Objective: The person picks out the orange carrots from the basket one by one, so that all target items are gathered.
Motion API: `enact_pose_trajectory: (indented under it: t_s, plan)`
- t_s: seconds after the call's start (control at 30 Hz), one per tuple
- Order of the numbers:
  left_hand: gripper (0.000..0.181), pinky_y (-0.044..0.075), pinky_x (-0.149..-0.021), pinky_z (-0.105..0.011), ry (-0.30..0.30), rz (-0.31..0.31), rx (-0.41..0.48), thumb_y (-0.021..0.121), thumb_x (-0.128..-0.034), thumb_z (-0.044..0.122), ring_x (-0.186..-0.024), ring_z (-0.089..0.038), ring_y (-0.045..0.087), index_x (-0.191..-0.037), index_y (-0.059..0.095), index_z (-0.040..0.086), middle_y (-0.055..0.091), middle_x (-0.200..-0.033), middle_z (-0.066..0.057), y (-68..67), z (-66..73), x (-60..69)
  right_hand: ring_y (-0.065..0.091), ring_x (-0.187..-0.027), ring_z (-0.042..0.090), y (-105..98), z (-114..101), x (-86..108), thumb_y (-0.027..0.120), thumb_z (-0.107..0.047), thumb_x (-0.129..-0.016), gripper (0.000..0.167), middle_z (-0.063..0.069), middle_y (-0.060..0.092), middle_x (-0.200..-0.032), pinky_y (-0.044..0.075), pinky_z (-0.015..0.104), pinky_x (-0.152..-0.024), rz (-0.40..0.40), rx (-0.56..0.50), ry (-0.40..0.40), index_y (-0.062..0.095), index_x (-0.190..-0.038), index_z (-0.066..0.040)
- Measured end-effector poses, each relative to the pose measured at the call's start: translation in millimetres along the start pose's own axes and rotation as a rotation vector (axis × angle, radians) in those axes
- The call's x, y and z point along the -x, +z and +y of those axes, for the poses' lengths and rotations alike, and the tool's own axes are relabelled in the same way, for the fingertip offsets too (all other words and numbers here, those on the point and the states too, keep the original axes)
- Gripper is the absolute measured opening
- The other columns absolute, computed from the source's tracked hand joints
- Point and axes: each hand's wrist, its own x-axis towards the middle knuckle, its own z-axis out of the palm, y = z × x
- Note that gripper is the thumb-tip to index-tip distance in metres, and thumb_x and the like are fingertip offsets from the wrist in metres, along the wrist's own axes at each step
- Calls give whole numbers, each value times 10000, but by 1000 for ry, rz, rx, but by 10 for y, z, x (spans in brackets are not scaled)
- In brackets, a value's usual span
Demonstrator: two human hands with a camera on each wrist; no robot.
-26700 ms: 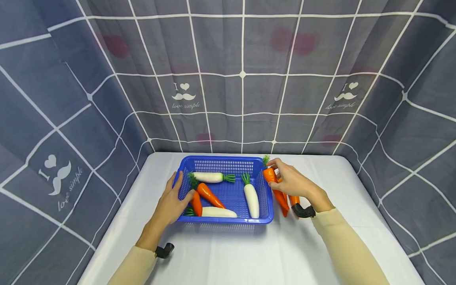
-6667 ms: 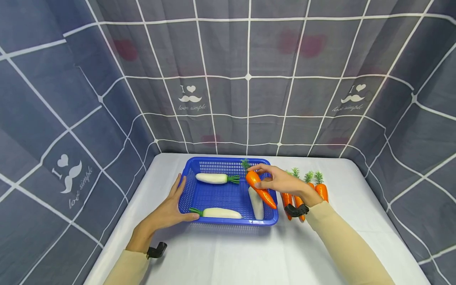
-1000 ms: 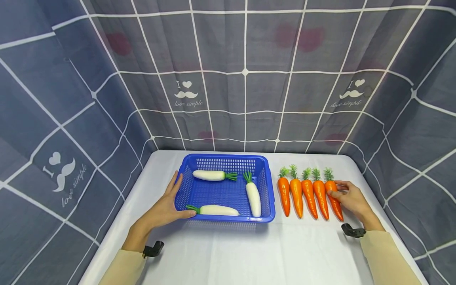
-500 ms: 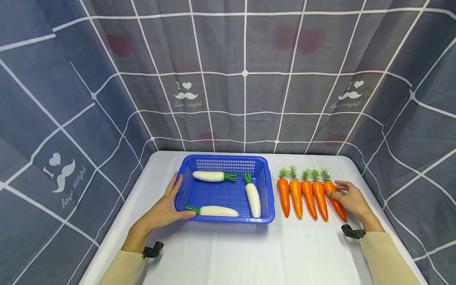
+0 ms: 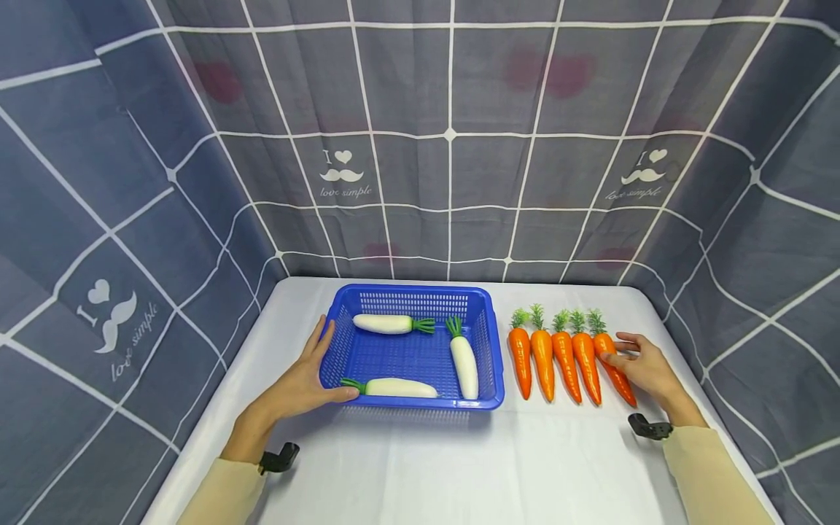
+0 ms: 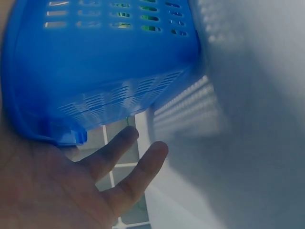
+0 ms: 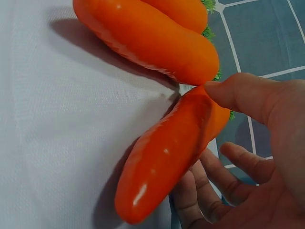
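My left hand (image 5: 293, 386) rests at the left end of a blue plastic basket (image 5: 420, 405), thumb on the front rim near the corner and fingers straight along the left side. In the left wrist view two extended fingers stand apart from the basket wall. Three white radishes lie inside: one along the back (image 5: 383, 324), one upright at the right (image 5: 465, 368), one along the front (image 5: 402, 388). Several orange carrots (image 5: 565, 364) lie side by side on the table, green tops away. My right hand (image 5: 646, 368) holds the rightmost carrot (image 5: 617, 375) between thumb and fingers.
A white cloth (image 5: 459, 474) covers the table. Dark grey-blue curtains with white grid lines (image 5: 499, 175) stand behind it and at both sides. A black wrist mount (image 5: 650, 427) sits on each forearm.
Earlier, carrots lay in the basket; now they form a row on the table to its right. Over the last second the rightmost carrot's top turned left and its tip right. The left hand stayed put.
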Motion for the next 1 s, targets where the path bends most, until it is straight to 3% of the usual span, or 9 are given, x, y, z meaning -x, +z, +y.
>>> enact_pose_trajectory:
  t_s: [0.07,0.17,0.27,0.33,0.43,0.63,0.8,1.0]
  plan:
    - [1468,341,-1319,-881,2,0,-11,977,-913,549,-1792,-637,95,-1892,-68,227,-189,-1982,-76,-2,-1,-7,539,-1540,636,-6,1,5,730,-379,-1160,921,447,443,-1700,563,114,-853,4,8,4,263,-1757,143]
    - [1436,357,-1309,-883,1,5,-37,948,-934,580,-1788,-639,116,-1894,-60,229,-180,-1984,-85,-1,3,-7,542,-1536,648,-15,5,23,704,-381,-1170,896,455,441,-1698,686,385,-1046,21,44,-2,270,-1755,142]
    - [1370,429,-1261,-880,-7,14,-90,891,-972,629,-1766,-647,200,-1897,-37,225,-152,-1988,-91,0,34,-7,539,-1528,668,-24,-9,53,674,-383,-1182,863,466,436,-1701,589,696,-1199,49,84,-23,290,-1753,137]
    - [1317,477,-1216,-881,-21,24,-135,840,-1001,669,-1744,-647,267,-1899,-13,223,-130,-1992,-89,-1,64,-6,523,-1516,688,-28,-38,80,658,-377,-1183,834,472,430,-1701,522,784,-1219,70,107,-45,314,-1746,133]
    - [1237,475,-1200,-898,-40,46,-197,754,-1041,728,-1729,-637,312,-1901,31,210,-89,-1996,-95,1,114,-9,511,-1466,698,-19,-104,127,668,-355,-1167,781,470,456,-1669,490,832,-1178,123,153,-90,387,-1721,118]
    - [1143,345,-1242,-965,-45,131,-289,624,-1080,806,-1734,-628,323,-1894,139,168,47,-1990,-158,14,185,-20,432,-1421,732,54,-267,223,731,-335,-1129,717,482,452,-1627,418,875,-1059,237,243,-178,504,-1669,78]
    - [1120,346,-1266,-931,-48,214,-336,600,-1082,823,-1736,-613,323,-1887,197,156,118,-1976,-198,1,263,-32,390,-1430,766,134,-459,271,765,-315,-1107,685,501,417,-1634,346,891,-1001,275,256,-230,548,-1651,41]
    - [1068,298,-1302,-908,-12,267,-380,591,-1099,798,-1760,-587,273,-1878,248,154,165,-1962,-226,4,420,-87,411,-1412,724,211,-688,328,795,-301,-1076,727,481,429,-1638,341,846,-981,297,291,-291,518,-1673,5]
